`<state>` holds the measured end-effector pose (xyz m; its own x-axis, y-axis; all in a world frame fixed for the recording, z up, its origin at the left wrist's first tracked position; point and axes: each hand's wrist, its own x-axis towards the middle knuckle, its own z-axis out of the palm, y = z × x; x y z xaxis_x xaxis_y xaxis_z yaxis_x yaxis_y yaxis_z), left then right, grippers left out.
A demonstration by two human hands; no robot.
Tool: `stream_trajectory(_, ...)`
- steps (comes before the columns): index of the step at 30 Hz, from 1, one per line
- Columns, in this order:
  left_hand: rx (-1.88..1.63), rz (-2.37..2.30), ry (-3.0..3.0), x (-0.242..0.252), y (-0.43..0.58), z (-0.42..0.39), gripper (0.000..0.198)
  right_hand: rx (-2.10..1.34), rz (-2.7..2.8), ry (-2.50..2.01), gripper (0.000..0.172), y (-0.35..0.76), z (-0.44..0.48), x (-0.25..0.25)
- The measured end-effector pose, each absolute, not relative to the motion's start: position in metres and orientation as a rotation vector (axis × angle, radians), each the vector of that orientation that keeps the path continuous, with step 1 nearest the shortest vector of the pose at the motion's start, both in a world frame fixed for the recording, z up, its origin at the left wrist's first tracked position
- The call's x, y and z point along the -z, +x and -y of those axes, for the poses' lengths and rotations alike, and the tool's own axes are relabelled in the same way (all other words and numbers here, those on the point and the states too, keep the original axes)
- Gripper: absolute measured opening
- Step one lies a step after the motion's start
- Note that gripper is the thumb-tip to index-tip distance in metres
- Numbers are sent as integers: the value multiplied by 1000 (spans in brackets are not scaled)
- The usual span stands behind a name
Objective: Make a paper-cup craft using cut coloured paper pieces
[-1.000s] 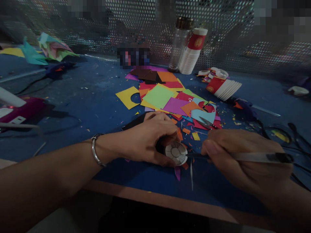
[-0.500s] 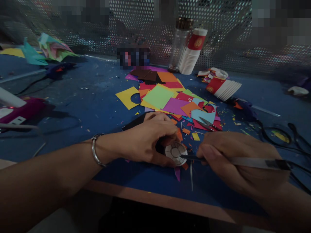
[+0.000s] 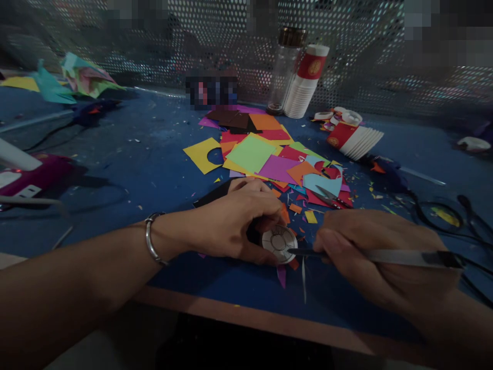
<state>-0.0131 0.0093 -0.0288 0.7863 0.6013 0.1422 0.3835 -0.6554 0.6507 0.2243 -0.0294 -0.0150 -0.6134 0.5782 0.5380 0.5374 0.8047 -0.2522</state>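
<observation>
Left hand (image 3: 250, 221) gripping a white disc (image 3: 278, 241) (lined with spokes), right hand (image 3: 373, 252) gripping a pen (image 3: 404, 258), both by the front edge of the surface (image 3: 231, 282)

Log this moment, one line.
left hand: holding round white line-marked piece | right hand: gripping slim black-tipped pen, tip at piece | coloured paper sheets: on blue tabletop

Pen (image 3: 308, 252) tip inward from disc (image 3: 276, 241) edge; right hand (image 3: 381, 277) followed

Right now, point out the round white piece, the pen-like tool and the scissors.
Round white piece (image 3: 278, 241): head view, centre of its marked face.
Pen-like tool (image 3: 398, 257): head view, on its barrel.
Scissors (image 3: 334, 199): head view, where blades meet handles.
</observation>
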Motion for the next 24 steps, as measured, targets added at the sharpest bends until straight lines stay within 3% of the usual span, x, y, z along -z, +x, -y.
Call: stream_trajectory(24, -486, -720, 2379, 31, -12, -10, 48, -50, 2419, -746, 34, 217, 28, 2)
